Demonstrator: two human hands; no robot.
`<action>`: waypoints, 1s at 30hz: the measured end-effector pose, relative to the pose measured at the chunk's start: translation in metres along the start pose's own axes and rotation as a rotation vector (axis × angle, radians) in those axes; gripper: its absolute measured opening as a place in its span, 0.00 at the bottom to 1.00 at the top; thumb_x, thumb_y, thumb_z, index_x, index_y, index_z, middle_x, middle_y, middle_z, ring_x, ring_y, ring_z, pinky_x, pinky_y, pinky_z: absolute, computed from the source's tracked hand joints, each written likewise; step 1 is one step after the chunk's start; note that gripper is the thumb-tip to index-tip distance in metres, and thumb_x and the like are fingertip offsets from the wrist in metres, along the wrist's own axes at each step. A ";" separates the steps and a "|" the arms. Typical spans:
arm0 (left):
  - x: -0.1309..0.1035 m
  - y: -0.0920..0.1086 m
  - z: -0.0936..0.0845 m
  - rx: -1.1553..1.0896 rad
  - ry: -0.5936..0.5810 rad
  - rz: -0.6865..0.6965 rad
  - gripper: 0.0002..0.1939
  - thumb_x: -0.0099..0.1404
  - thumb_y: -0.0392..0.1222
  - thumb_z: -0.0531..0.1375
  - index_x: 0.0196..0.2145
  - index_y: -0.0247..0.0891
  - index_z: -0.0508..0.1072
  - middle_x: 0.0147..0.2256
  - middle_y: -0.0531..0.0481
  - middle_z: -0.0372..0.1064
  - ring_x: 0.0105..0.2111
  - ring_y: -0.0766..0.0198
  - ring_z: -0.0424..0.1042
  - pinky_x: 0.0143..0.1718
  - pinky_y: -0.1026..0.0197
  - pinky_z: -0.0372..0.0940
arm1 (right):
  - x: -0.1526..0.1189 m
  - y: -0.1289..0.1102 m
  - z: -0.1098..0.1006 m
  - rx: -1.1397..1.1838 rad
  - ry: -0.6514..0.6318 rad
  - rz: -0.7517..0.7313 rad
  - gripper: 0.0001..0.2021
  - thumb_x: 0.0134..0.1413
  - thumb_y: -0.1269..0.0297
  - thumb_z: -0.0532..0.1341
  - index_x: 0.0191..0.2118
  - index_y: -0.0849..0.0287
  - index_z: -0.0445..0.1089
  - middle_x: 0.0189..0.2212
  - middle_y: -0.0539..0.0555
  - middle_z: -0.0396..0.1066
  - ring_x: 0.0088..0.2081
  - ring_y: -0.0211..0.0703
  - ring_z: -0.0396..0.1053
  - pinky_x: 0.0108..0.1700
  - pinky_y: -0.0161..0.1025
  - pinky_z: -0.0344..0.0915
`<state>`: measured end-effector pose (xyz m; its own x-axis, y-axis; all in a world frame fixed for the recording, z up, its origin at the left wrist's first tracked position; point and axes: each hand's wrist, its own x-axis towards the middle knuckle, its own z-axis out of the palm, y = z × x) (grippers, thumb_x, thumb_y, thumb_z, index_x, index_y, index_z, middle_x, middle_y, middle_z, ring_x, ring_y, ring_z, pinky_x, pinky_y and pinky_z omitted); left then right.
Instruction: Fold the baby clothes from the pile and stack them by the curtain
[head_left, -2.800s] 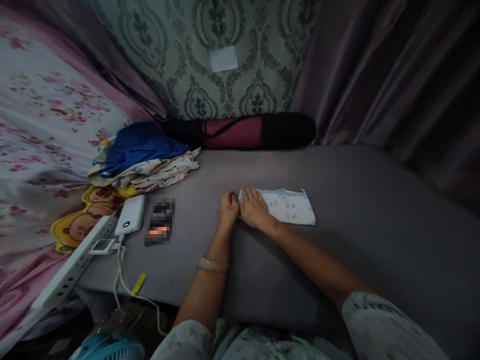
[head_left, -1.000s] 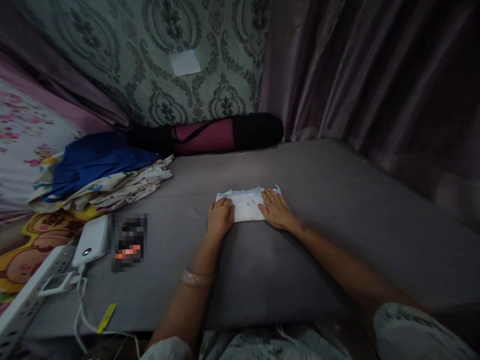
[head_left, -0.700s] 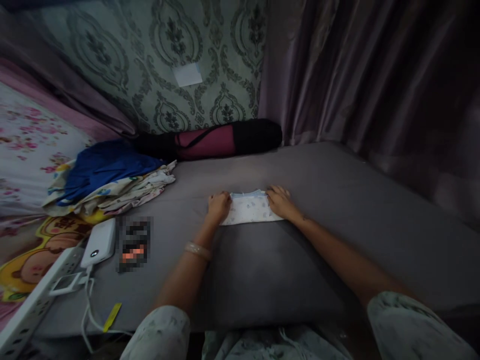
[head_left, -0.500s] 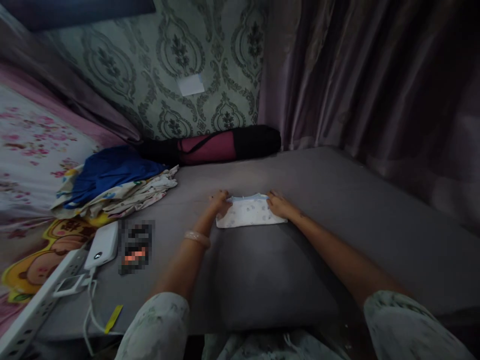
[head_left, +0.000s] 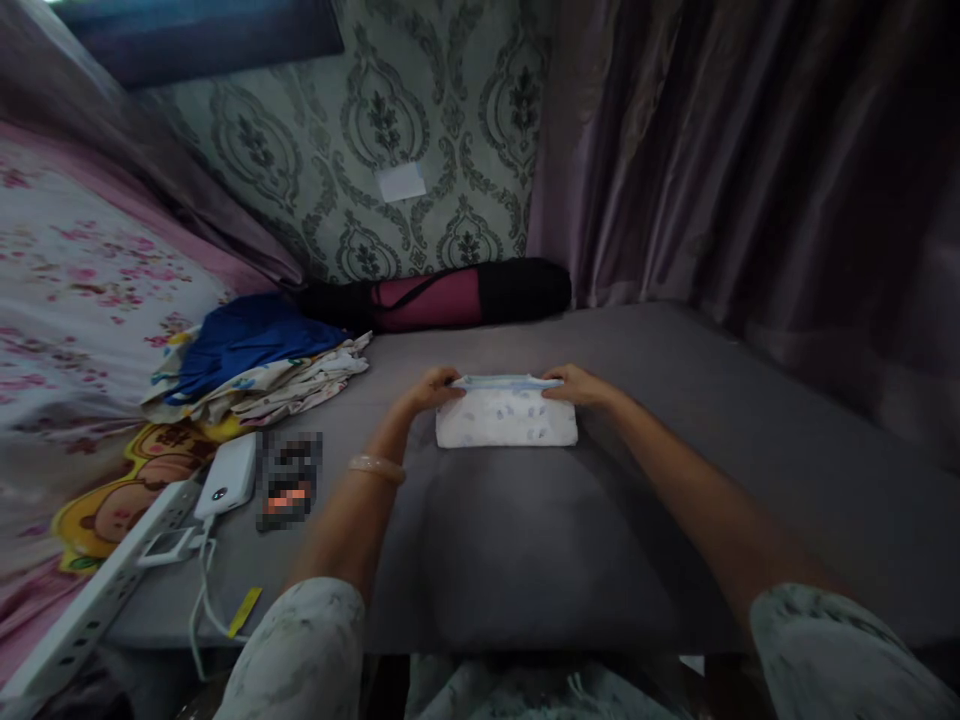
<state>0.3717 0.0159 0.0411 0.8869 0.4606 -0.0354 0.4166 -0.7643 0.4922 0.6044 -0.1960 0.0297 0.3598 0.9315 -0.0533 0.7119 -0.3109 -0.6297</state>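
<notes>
Grey fabric, smooth and matte, stretches right across the lower frame on the bed (head_left: 540,560), and heavy satin-sheened folds drop down the right side in the purple curtain (head_left: 697,150)! Damask scrollwork fills the wallpaper (head_left: 315,130) top centre, pink blossoms run over the floral drape (head_left: 90,260) at left, and a long tubular bag (head_left: 427,300), black with a maroon band, lies against the wall. Crumpled blue and patterned clothes (head_left: 247,345) sit left of centre; below them, a yellow cartoon cushion (head_left: 112,510), its lettering too blurred to read. Centre frame, here's the folded cloth (head_left: 506,420): a soft white rectangle, grey-blue motifs, pale blue trim along the top! The left hand (head_left: 435,388) pinches its upper left corner, the right hand (head_left: 583,385) grips the upper right, thumbs towards us. Lower left, a glossy white power bank (head_left: 229,470), its round display illegible, then a pale, translucent bangle (head_left: 377,467) circling the left wrist
</notes>
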 end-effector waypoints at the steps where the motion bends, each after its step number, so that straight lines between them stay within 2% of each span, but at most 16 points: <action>1: -0.003 0.001 -0.010 -0.038 0.054 0.063 0.10 0.59 0.42 0.58 0.37 0.35 0.73 0.33 0.50 0.72 0.34 0.64 0.69 0.36 0.63 0.64 | -0.002 -0.002 -0.006 0.020 0.037 -0.043 0.14 0.49 0.68 0.62 0.43 0.62 0.74 0.39 0.57 0.75 0.39 0.47 0.72 0.40 0.37 0.67; 4: -0.017 0.008 -0.031 -0.049 0.266 0.178 0.11 0.60 0.40 0.56 0.39 0.36 0.73 0.35 0.50 0.72 0.35 0.63 0.69 0.39 0.62 0.64 | -0.010 -0.009 -0.019 -0.026 0.209 -0.198 0.10 0.50 0.68 0.59 0.40 0.60 0.71 0.38 0.55 0.73 0.39 0.45 0.69 0.41 0.37 0.64; 5: -0.024 0.010 -0.032 -0.005 0.328 0.183 0.11 0.61 0.39 0.55 0.40 0.37 0.73 0.36 0.49 0.72 0.36 0.63 0.69 0.40 0.61 0.64 | -0.015 -0.012 -0.021 -0.080 0.269 -0.250 0.09 0.51 0.69 0.57 0.39 0.59 0.70 0.38 0.55 0.72 0.39 0.44 0.68 0.42 0.37 0.63; 7: -0.040 0.012 -0.023 0.118 0.386 0.192 0.12 0.62 0.35 0.53 0.42 0.38 0.72 0.39 0.48 0.72 0.40 0.62 0.69 0.44 0.60 0.63 | -0.028 -0.014 -0.017 -0.222 0.325 -0.349 0.10 0.52 0.73 0.54 0.39 0.59 0.69 0.38 0.56 0.71 0.41 0.44 0.66 0.45 0.38 0.61; 9: -0.058 0.011 0.000 0.231 0.342 0.223 0.14 0.61 0.32 0.52 0.42 0.39 0.72 0.42 0.47 0.72 0.44 0.60 0.68 0.48 0.58 0.61 | -0.045 -0.011 -0.005 -0.361 0.282 -0.422 0.12 0.53 0.76 0.51 0.39 0.58 0.68 0.39 0.56 0.70 0.43 0.45 0.64 0.47 0.40 0.59; 13: -0.095 -0.002 0.048 0.326 0.101 0.292 0.17 0.62 0.30 0.50 0.44 0.42 0.72 0.48 0.47 0.72 0.51 0.59 0.66 0.58 0.52 0.54 | -0.080 0.002 0.026 -0.483 0.042 -0.468 0.18 0.53 0.80 0.48 0.41 0.56 0.69 0.43 0.56 0.70 0.44 0.45 0.64 0.47 0.40 0.57; 15: -0.108 -0.011 0.059 0.327 0.038 0.294 0.21 0.61 0.29 0.49 0.48 0.43 0.71 0.52 0.47 0.70 0.54 0.59 0.65 0.61 0.49 0.49 | -0.092 0.007 0.034 -0.481 -0.039 -0.460 0.21 0.50 0.82 0.47 0.43 0.56 0.69 0.47 0.56 0.69 0.46 0.44 0.64 0.47 0.39 0.58; 17: -0.115 -0.017 0.061 0.310 0.015 0.271 0.25 0.58 0.29 0.51 0.52 0.43 0.70 0.55 0.47 0.68 0.57 0.58 0.62 0.63 0.46 0.46 | -0.097 0.007 0.037 -0.472 -0.064 -0.417 0.22 0.49 0.83 0.48 0.44 0.57 0.70 0.49 0.57 0.69 0.48 0.45 0.65 0.49 0.40 0.58; 19: -0.115 -0.017 0.059 0.281 0.018 0.235 0.27 0.56 0.29 0.52 0.53 0.43 0.69 0.55 0.48 0.68 0.58 0.59 0.62 0.64 0.47 0.46 | -0.095 0.001 0.038 -0.457 -0.043 -0.359 0.21 0.49 0.81 0.49 0.43 0.57 0.72 0.49 0.57 0.70 0.49 0.46 0.66 0.51 0.42 0.58; 21: -0.109 -0.009 0.060 0.253 0.074 0.196 0.26 0.59 0.29 0.51 0.54 0.42 0.68 0.55 0.47 0.68 0.58 0.60 0.63 0.63 0.51 0.50 | -0.088 -0.009 0.045 -0.422 0.035 -0.322 0.20 0.52 0.78 0.50 0.45 0.57 0.72 0.50 0.57 0.71 0.52 0.46 0.66 0.55 0.44 0.57; 23: -0.098 0.008 0.066 0.243 0.165 0.170 0.25 0.64 0.31 0.48 0.58 0.39 0.64 0.58 0.44 0.64 0.60 0.61 0.60 0.62 0.53 0.53 | -0.078 -0.023 0.059 -0.384 0.154 -0.305 0.21 0.57 0.74 0.48 0.52 0.59 0.70 0.54 0.58 0.68 0.57 0.46 0.62 0.60 0.45 0.53; 25: -0.086 0.029 0.074 0.261 0.221 0.157 0.24 0.68 0.35 0.46 0.61 0.35 0.60 0.62 0.41 0.59 0.64 0.59 0.54 0.64 0.51 0.50 | -0.066 -0.039 0.077 -0.378 0.236 -0.276 0.23 0.62 0.69 0.45 0.59 0.62 0.63 0.61 0.59 0.62 0.63 0.47 0.54 0.64 0.47 0.48; 28: -0.067 0.056 0.086 0.302 0.213 0.115 0.24 0.72 0.40 0.43 0.63 0.31 0.57 0.64 0.39 0.54 0.66 0.55 0.48 0.66 0.48 0.45 | -0.050 -0.059 0.100 -0.436 0.219 -0.233 0.27 0.64 0.64 0.43 0.64 0.68 0.56 0.64 0.62 0.55 0.67 0.51 0.47 0.67 0.51 0.41; 30: -0.057 0.063 0.092 0.327 0.189 0.081 0.25 0.72 0.40 0.42 0.63 0.30 0.57 0.64 0.39 0.54 0.66 0.53 0.48 0.66 0.48 0.44 | -0.042 -0.065 0.109 -0.475 0.209 -0.227 0.27 0.64 0.65 0.42 0.65 0.71 0.55 0.65 0.64 0.54 0.67 0.53 0.46 0.67 0.52 0.39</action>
<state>0.3660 -0.0997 -0.0057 0.8800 0.4443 0.1680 0.4151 -0.8913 0.1827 0.4774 -0.1941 -0.0120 0.2439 0.9426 0.2281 0.9610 -0.2033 -0.1873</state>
